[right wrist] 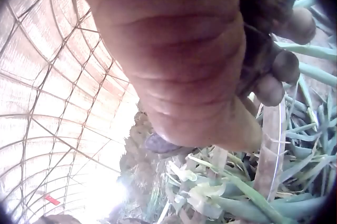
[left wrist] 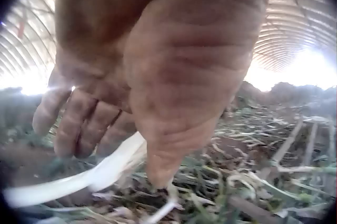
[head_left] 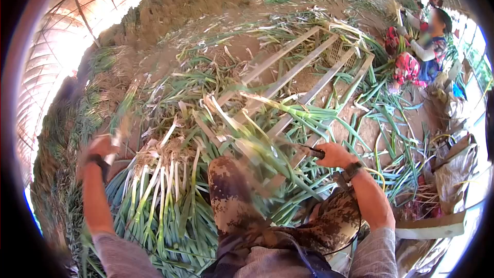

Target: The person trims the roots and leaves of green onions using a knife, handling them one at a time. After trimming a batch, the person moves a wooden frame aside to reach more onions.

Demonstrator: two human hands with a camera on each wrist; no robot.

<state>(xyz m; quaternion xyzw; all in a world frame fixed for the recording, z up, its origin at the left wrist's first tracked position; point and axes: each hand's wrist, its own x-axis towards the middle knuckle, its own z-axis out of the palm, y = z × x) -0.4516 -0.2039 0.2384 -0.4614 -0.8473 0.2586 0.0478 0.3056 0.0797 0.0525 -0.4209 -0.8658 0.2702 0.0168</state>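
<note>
Leek (head_left: pixel 267 146), its green leaves blurred, lies over the camouflage knee (head_left: pixel 231 190) just inward of the right hand (head_left: pixel 337 155). That hand is clenched round a dark handle (head_left: pixel 314 152), which points toward the stalk. Well out to the other side, the raised left hand (head_left: pixel 100 146) pinches a white strip (left wrist: pixel 79 179) between thumb and curled fingers (left wrist: pixel 79 129). Between the two grips lie bundled stalks (head_left: pixel 154 185). Beyond the right grip stands a wooden frame (head_left: pixel 303 72), and farther off sits a person (head_left: pixel 422 46).

One wooden rack (head_left: pixel 280 55); one mesh crate (head_left: pixel 337 51); one seated person (head_left: pixel 422 46); one heap of leeks (head_left: pixel 159 185), stalks beyond counting.
</note>
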